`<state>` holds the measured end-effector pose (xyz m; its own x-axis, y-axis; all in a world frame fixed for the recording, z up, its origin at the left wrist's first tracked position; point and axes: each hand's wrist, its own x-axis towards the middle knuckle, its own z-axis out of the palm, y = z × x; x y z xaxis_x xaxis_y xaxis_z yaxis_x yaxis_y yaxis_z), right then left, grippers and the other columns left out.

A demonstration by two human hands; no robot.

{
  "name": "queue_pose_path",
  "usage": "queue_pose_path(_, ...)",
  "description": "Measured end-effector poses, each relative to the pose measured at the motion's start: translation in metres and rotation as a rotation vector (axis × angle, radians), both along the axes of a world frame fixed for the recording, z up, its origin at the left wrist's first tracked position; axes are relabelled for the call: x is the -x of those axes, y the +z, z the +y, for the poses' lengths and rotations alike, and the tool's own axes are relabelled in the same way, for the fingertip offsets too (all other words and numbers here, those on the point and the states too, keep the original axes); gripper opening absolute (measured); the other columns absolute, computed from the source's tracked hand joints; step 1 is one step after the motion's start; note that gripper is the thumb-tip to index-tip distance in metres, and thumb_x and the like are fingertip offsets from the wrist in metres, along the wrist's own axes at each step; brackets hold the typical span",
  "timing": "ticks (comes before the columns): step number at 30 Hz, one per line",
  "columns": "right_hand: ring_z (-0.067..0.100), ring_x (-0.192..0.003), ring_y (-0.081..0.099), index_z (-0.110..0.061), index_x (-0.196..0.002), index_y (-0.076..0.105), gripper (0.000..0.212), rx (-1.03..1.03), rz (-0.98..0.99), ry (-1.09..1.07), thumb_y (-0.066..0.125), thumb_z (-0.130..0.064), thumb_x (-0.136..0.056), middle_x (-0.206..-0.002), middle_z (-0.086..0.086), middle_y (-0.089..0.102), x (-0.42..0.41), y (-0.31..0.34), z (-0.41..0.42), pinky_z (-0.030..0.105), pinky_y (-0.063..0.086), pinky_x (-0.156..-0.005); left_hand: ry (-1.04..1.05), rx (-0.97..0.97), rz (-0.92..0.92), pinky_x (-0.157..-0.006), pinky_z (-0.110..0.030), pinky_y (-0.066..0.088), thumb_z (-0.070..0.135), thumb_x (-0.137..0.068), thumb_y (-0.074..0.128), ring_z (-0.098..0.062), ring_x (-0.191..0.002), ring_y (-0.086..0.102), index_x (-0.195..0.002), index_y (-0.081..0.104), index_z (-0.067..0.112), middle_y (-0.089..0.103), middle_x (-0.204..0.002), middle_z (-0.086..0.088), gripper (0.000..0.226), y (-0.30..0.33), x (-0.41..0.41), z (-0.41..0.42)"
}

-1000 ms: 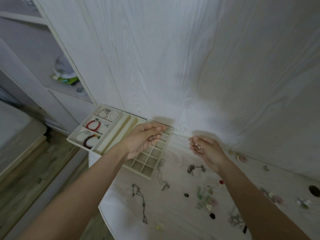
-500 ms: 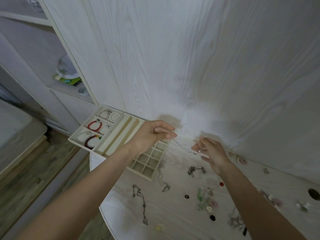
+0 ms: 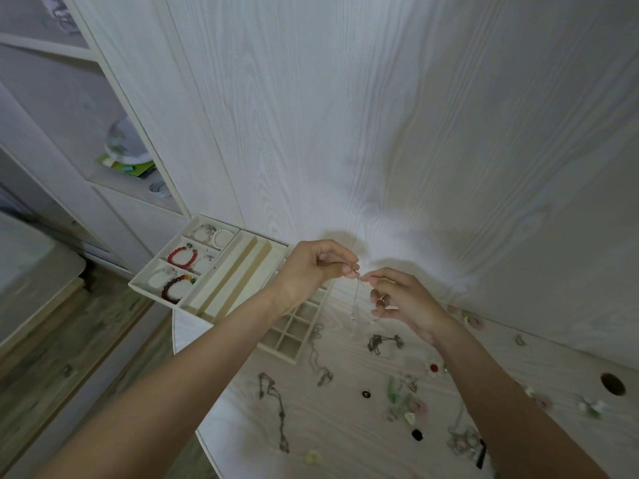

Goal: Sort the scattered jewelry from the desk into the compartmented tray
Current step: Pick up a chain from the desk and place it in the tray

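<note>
A thin silver chain (image 3: 355,299) hangs in the air above the desk. My left hand (image 3: 311,271) pinches its top end, and my right hand (image 3: 401,299) pinches it right beside that, fingertips almost meeting. The cream compartmented tray (image 3: 207,292) sits at the desk's left corner, partly under my left forearm. Its left compartments hold a red bead bracelet (image 3: 181,256), a dark bead bracelet (image 3: 173,288) and a pearl bracelet (image 3: 221,236). Its small square cells (image 3: 290,333) show nothing inside.
Loose jewelry lies on the white desk (image 3: 345,426): a long chain (image 3: 276,409), another chain (image 3: 320,357), a dark tangle (image 3: 383,342), small black and red pieces, green beads (image 3: 397,399). A cable hole (image 3: 612,384) is at the right. A wall panel rises behind.
My hands have come together and lifted a little. The chain that stretched between them now hangs down in a loop from the pinched ends.
</note>
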<state>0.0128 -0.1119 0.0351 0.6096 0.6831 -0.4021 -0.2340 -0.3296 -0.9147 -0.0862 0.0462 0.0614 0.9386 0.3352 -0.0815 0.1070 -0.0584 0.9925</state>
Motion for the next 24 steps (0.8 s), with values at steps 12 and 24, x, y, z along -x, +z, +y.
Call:
queue_pose_path(12,0.014,-0.092,0.058,-0.014,-0.098,0.072,0.018,-0.042,-0.147,0.135,0.066,-0.027,-0.086,-0.103,0.005,0.069,0.001,0.017,0.018,0.031,0.05,-0.091,0.056,-0.121,0.044,-0.087,-0.035,0.054,0.003,-0.079,0.072,-0.024,-0.082,0.069,-0.088,0.068,0.004,0.07,-0.085,-0.017,0.01,0.001,-0.001,0.005)
queue_pose_path(24,0.011,-0.09,0.066,-0.013,-0.078,0.068,0.006,-0.08,-0.308,0.027,0.068,-0.012,-0.083,-0.088,0.001,0.07,0.0,0.036,0.021,0.035,0.05,-0.089,-0.034,-0.201,0.028,-0.085,-0.026,0.051,0.011,-0.085,0.066,-0.007,-0.08,0.063,-0.091,0.065,0.02,0.067,-0.078,0.003,0.011,0.015,-0.003,0.006)
